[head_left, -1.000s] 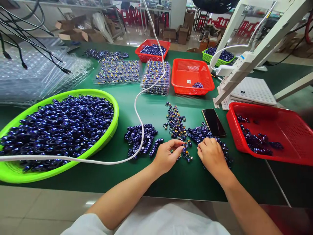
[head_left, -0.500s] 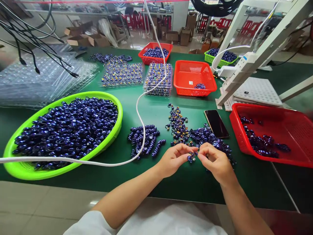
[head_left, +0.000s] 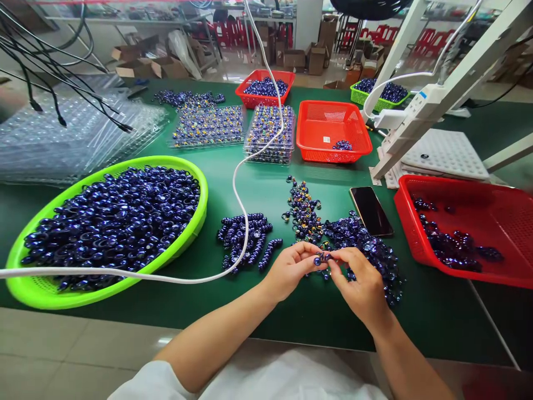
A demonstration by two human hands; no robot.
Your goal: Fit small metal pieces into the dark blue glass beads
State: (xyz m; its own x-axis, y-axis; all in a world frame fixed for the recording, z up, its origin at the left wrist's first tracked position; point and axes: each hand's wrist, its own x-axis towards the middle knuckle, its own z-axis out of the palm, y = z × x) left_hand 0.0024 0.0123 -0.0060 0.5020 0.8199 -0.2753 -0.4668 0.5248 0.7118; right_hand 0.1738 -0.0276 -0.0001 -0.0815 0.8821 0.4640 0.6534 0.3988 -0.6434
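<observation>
My left hand (head_left: 288, 271) pinches a small, shiny dark blue ring-shaped piece (head_left: 320, 259) between thumb and fingers. The fingers of my right hand (head_left: 361, 282) close on the same cluster from the other side, so the two hands meet. How many pieces are there is too small to tell. Just beyond and right of my hands lies a heap of dark blue pieces (head_left: 353, 233). Behind them spreads a looser pile of blue pieces with yellow bits (head_left: 303, 205). Stacked blue pieces in curved rows (head_left: 245, 239) lie left of my hands.
A big lime-green basket (head_left: 202, 205) full of blue rings stands left. Red baskets (head_left: 410, 222) (head_left: 333, 114) hold a few pieces each. A phone (head_left: 370, 210), clear trays of pieces (head_left: 270, 136) and a white metal frame (head_left: 437, 94) stand around. A white cable (head_left: 235, 189) crosses the table.
My right hand has turned and moved slightly left and down, closer against my left fingers. The held blue piece has shifted a little left and up. The view has tilted slightly.
</observation>
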